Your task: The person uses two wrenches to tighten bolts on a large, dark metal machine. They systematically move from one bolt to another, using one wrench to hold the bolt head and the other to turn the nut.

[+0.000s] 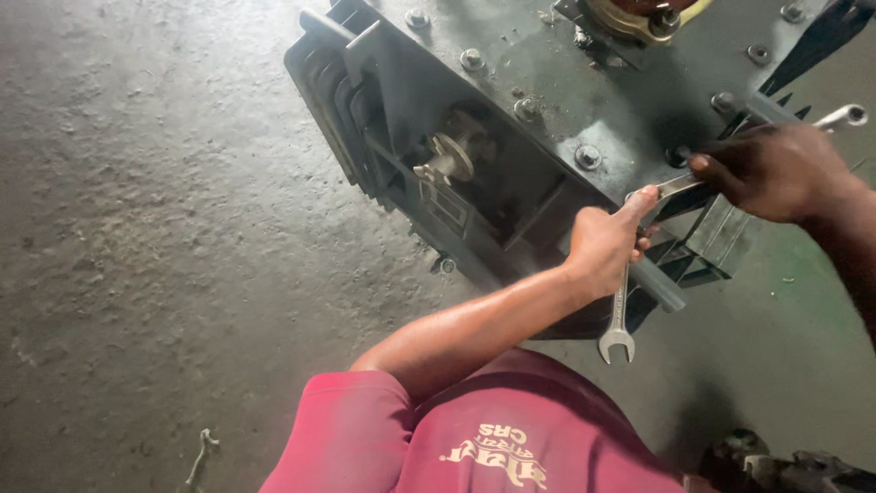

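The left hand (607,245) holds a spanner (619,319) in a closed grip under the grey machine housing (547,82); the right hand (776,169) clamps a second spanner (844,116) at a bolt (677,157). Either spanner slipping off could bang knuckles against the casing

Dim, uneven light falls across the scene, brightest on the concrete floor (137,228) at the left, where a pale washed-out patch shows the rough grain. The grey machine housing (547,100) carries a dull sheen on its top plate, while its recessed front sinks into deep shadow. A small glint sits on the ring end of the upper wrench (844,116). The right hand (776,169) is very dark and loses detail; the left hand (607,246) is better lit. The lower right corner is murky and soft. Straight edges bow slightly toward the frame borders.
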A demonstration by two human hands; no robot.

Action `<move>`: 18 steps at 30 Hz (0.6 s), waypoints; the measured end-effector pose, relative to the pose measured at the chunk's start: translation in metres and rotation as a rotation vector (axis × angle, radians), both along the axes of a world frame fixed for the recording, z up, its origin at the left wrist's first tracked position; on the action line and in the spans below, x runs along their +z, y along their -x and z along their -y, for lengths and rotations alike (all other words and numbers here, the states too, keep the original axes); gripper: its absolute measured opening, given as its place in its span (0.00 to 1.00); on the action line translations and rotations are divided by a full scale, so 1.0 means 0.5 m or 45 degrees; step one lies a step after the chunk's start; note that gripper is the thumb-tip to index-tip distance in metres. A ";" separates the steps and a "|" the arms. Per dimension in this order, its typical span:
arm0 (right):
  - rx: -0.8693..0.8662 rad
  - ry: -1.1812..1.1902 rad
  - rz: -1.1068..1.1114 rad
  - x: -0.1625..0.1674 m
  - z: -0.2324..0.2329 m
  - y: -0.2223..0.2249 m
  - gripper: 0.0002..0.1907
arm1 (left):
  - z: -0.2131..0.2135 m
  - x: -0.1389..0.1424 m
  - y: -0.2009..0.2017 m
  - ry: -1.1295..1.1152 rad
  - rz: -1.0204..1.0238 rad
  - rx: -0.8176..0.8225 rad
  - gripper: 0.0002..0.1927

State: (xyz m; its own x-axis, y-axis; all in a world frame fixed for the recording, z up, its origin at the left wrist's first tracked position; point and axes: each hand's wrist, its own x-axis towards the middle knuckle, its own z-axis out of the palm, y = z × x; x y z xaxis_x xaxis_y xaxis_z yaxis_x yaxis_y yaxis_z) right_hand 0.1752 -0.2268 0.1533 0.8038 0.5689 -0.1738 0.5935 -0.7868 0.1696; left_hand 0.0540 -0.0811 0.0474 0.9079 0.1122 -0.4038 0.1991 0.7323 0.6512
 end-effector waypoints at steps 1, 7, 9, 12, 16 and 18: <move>0.036 -0.102 0.004 0.002 -0.013 0.021 0.24 | -0.001 0.001 -0.002 0.014 -0.001 -0.002 0.21; -0.538 -0.474 -0.250 -0.067 0.012 0.248 0.21 | -0.003 0.012 0.001 -0.066 0.024 0.035 0.21; -0.485 -0.455 -0.234 -0.066 0.043 0.233 0.17 | -0.006 0.016 0.006 0.007 0.028 -0.022 0.18; -0.099 -0.159 -0.058 -0.044 0.076 0.130 0.19 | -0.014 0.021 0.011 0.035 0.056 -0.026 0.19; 0.090 0.186 0.015 -0.013 0.044 -0.002 0.24 | -0.018 0.022 0.010 0.089 0.078 -0.033 0.18; 0.290 0.164 0.049 0.012 0.003 -0.029 0.25 | -0.016 0.020 0.007 -0.003 0.054 -0.028 0.20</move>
